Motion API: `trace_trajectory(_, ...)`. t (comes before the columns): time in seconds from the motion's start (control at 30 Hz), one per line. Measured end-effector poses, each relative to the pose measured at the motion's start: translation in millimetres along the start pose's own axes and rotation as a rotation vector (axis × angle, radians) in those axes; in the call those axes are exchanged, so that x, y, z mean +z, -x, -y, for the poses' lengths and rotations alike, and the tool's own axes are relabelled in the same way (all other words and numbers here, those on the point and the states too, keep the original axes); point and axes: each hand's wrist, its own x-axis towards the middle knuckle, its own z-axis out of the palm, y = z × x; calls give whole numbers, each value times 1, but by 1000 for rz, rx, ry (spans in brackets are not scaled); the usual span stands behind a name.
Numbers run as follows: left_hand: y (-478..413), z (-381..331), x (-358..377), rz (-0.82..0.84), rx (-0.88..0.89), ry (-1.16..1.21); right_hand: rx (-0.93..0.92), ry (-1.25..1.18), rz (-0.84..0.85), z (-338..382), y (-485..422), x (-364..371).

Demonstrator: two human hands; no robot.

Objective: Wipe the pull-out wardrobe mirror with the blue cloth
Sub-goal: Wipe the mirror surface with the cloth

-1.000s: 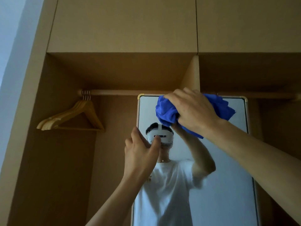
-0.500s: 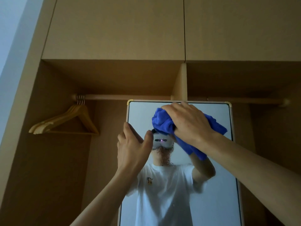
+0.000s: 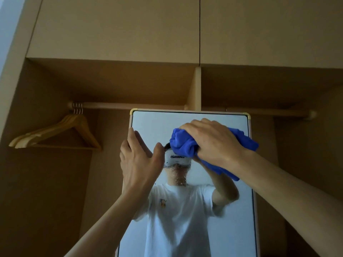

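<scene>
Mirror: tall pull-out panel with a pale frame and brass-coloured top corners, standing upright in front of the open wardrobe, right of centre in the scene. Its glass reflects a person in a white T-shirt. A speckled patch shows on the glass just below the cloth.

Blue cloth: bunched into a wad, pressed against the upper part of the glass, with one tail hanging down to the right.

Right grip: fingers curled over the blue cloth, clenched around it and holding it to the mirror.

Left grip: released; fingers extended upward along the mirror's left frame edge near the top corner, thumb spread apart over the glass.

Wooden hangers: a small bunch on the hanging rail, far left, well apart from the mirror.

Upper cabinet doors: closed, above the open section.
</scene>
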Motion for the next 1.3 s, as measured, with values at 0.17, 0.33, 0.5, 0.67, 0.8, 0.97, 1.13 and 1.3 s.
trace_trajectory(0.17,6,-5,0,-35,10,-32,-25,-19,-27,0,18,12)
trace_trajectory(0.33,11,-16,1,-22,86,-131,-14,7,-67,-10,13,4)
trace_trajectory(0.5,-5,-30,9,-3,271,-307,60,82,-145,-35,1,-16)
trace_trajectory(0.67,-27,-50,19,123,362,-371,104,100,-160,-53,-6,-30)
trace_trajectory(0.8,-38,-65,24,123,424,-388,73,81,-158,-51,-1,-24)
trace_trajectory(0.97,-37,-73,28,133,474,-406,66,-61,-125,-46,18,-3)
trace_trajectory(1.13,-37,-78,36,175,488,-420,-16,-78,-109,-45,40,7)
trace_trajectory(1.3,-35,-85,38,118,544,-411,40,-130,-126,-56,37,0)
